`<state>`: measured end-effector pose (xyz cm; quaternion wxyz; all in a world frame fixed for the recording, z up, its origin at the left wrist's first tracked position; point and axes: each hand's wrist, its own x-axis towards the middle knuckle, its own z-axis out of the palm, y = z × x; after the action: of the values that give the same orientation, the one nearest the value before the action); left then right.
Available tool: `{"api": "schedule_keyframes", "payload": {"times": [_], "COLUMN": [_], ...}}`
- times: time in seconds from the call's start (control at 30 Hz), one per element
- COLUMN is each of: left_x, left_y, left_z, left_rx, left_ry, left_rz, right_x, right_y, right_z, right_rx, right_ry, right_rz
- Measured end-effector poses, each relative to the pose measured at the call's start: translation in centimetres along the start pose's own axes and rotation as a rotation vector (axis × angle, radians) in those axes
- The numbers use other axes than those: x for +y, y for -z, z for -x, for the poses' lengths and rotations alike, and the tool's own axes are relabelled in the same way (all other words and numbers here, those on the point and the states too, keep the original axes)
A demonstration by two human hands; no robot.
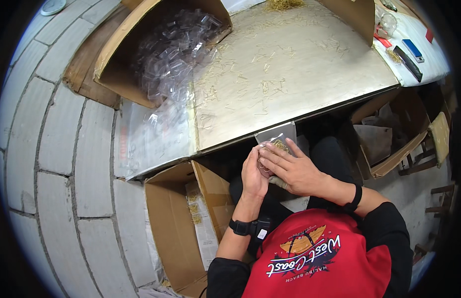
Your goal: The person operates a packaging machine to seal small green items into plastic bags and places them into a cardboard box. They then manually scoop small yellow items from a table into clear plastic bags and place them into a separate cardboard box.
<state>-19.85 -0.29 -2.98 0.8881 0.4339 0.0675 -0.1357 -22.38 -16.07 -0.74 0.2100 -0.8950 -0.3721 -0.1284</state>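
My left hand point(254, 175) and my right hand point(290, 168) meet just below the table's front edge, both closed around a small clear plastic packet point(276, 137) with yellowish straw-like strands inside. The right hand's fingers lie flat over the packet's front, and the left hand cups it from the left side. The packet's upper part sticks up above the fingers against the table edge point(290, 121). Each wrist wears a black band.
An open cardboard box point(161, 44) full of clear plastic packets lies tipped at the table's back left. Straw bits litter the tabletop. Another open box point(178, 223) stands on the floor at left. Boxes point(389, 144) sit under the table at right. A block wall runs along the left.
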Motion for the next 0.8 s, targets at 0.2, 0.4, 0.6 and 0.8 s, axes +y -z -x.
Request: {"api": "schedule_keyframes", "payload": {"times": [0.2, 0.4, 0.6, 0.8], "left_x": [0.3, 3.4, 5.5, 6.8], "left_y": [-0.2, -0.4, -0.6, 0.1], "left_z": [0.4, 1.3, 2.6, 3.7], "left_rx": [-0.036, -0.225, -0.134, -0.105], "left_ry": [0.051, 0.074, 0.038, 0.067], "left_rz": [0.023, 0.164, -0.037, 0.052], "right_x": [0.3, 1.5, 0.8, -0.8], "right_y": [0.4, 3.2, 2.8, 2.0], "right_z": [0.0, -0.1, -0.5, -2.2], "right_rx": [-0.006, 0.353, 0.219, 0.2], "right_ry": [-0.007, -0.08, -0.015, 0.024], "right_rz": [-0.103, -0.354, -0.211, -0.171]}}
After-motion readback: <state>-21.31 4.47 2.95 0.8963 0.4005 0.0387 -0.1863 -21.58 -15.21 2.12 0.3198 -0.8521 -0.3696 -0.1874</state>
